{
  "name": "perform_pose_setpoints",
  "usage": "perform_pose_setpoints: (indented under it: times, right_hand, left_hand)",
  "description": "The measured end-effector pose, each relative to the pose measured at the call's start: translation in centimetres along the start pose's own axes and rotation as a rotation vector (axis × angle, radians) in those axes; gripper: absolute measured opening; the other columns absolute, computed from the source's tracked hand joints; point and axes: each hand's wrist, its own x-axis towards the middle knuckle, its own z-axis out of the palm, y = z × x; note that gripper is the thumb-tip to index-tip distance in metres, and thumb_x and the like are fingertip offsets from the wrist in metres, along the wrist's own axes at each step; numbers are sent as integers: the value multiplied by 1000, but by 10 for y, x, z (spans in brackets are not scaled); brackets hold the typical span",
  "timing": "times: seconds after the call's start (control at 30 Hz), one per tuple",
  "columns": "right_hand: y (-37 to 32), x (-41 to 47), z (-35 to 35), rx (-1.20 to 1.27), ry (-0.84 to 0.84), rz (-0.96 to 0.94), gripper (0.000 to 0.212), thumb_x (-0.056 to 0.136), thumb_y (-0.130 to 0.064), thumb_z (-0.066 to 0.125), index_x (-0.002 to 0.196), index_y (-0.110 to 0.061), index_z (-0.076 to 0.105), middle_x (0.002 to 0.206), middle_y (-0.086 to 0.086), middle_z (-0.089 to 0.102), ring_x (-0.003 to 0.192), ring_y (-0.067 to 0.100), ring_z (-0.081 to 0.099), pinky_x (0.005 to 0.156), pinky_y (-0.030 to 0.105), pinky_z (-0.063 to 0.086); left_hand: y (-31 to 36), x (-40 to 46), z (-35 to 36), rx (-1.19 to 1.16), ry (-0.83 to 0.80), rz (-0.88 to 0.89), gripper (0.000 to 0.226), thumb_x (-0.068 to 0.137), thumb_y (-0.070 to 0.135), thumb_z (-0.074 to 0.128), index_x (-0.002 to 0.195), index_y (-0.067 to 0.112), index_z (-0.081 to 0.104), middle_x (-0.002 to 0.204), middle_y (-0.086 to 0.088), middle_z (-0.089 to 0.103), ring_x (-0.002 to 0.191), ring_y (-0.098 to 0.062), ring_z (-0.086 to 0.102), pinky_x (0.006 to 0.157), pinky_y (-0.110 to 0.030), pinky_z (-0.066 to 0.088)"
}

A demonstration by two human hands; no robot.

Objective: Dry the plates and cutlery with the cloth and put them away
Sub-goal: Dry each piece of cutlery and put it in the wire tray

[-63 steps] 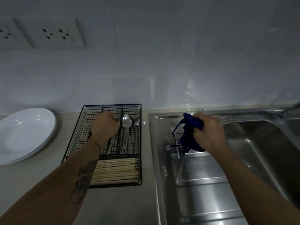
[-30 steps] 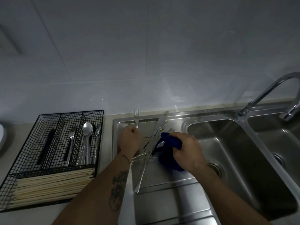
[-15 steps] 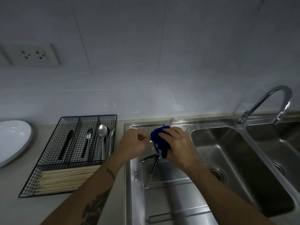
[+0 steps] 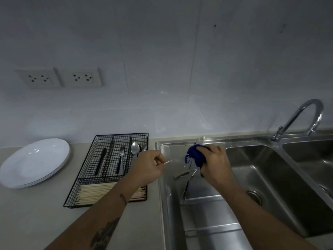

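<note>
- Dim kitchen: grey counter (image 4: 36, 213), tiled wall, steel sink (image 4: 207, 222) with drainboard at its left end.
- Left hand (image 4: 146, 167) is over the counter edge, fist curled, pinching a thin metal piece (image 4: 167, 161) of cutlery; only a short bright tip shows, so I cannot tell which type.
- Right hand (image 4: 215, 166) is over the drainboard, fingers wrapped round the bunched blue cloth (image 4: 195, 155). More cutlery (image 4: 187, 179) lies in a loose pile just below the cloth.
- Step, as I judge it: wipe the pinched piece. I'd draw it through the cloth end to end, keeping the pinch on the handle.
- Destination: wire tray (image 4: 108, 170), just left of the hand; knife, fork and spoons sit in separate slots, so match the type.
- Plates (image 4: 34, 163) are stacked far left.
- Both forearms reach forward, wrists level, hands near but apart.
</note>
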Motion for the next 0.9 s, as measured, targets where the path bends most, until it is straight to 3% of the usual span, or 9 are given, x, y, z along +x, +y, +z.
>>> perform_pose_setpoints:
  times: [0.1, 0.2, 0.33, 0.43, 0.53, 0.63, 0.7, 0.8, 0.9]
  right_hand:
    - [-24, 11, -11, 119, 73, 63, 61, 63, 3, 72, 121, -13, 67, 112, 10, 66, 98, 36, 53, 85, 39, 47]
    - [-64, 15, -15, 194, 107, -24, 59, 63, -7, 66, 122, -14, 66, 115, 7, 65, 101, 32, 54, 87, 37, 48]
    - [-85, 3, 14, 99, -3, -271, 68, 55, -6, 84, 120, -16, 66, 123, 5, 64, 106, 29, 59, 90, 42, 51]
    - [-66, -4, 29, 117, -50, -215, 70, 57, -8, 85, 124, -17, 64, 123, 4, 65, 108, 28, 60, 88, 48, 52]
    - [-63, -9, 32, 89, -60, -189, 70, 58, -9, 85, 124, -17, 64, 123, 4, 64, 110, 27, 57, 88, 48, 51]
    - [-75, -11, 34, 49, -15, -309, 63, 59, -12, 86, 119, -15, 68, 128, 6, 61, 115, 30, 54, 93, 47, 49]
    - [-73, -7, 35, 71, 18, -334, 59, 60, -17, 87, 117, -15, 69, 128, 8, 61, 114, 31, 53, 94, 45, 49]
    - [-63, -4, 40, 122, 39, -234, 62, 55, -7, 88, 114, -13, 70, 123, 10, 63, 108, 32, 54, 93, 43, 50]
    - [-54, -4, 45, 204, 37, -17, 64, 56, 13, 76, 116, -11, 70, 119, 10, 64, 106, 31, 55, 92, 46, 52]
  left_hand:
    - [-11, 0, -14, 65, 17, -13, 14, 89, 12, 65, 80, 21, 72, 78, 10, 66, 64, -4, 60, 58, -22, 49]
    - [-13, 4, -25, 73, -5, -59, 18, 91, 12, 61, 81, 23, 71, 72, 7, 67, 58, -11, 61, 55, -28, 52]
    - [-12, 12, -39, 38, -21, -75, 28, 92, 11, 59, 69, 25, 67, 74, 3, 68, 62, -17, 62, 57, -31, 55]
    - [-25, 5, -42, 50, -65, -89, 37, 93, 11, 56, 62, 30, 61, 84, -2, 68, 69, -18, 58, 55, -19, 47]
    - [-34, -1, -36, -39, -117, -132, 35, 95, 12, 55, 65, 29, 63, 81, -10, 70, 69, -19, 58, 62, -29, 46]
    - [-31, 3, -31, -117, -126, -146, 32, 97, 13, 53, 71, 26, 66, 78, -4, 69, 69, -11, 58, 62, -20, 44]
    - [-29, 7, -28, -140, -128, -158, 30, 97, 15, 52, 75, 24, 69, 78, -1, 68, 71, -11, 58, 63, -22, 44]
    - [-32, 9, -22, -154, -137, -180, 29, 98, 18, 52, 77, 24, 71, 74, 0, 65, 67, -16, 54, 63, -26, 44]
    - [-38, 6, -22, -154, -126, -191, 30, 98, 18, 52, 74, 24, 69, 67, -4, 58, 60, -15, 47, 55, -24, 37]
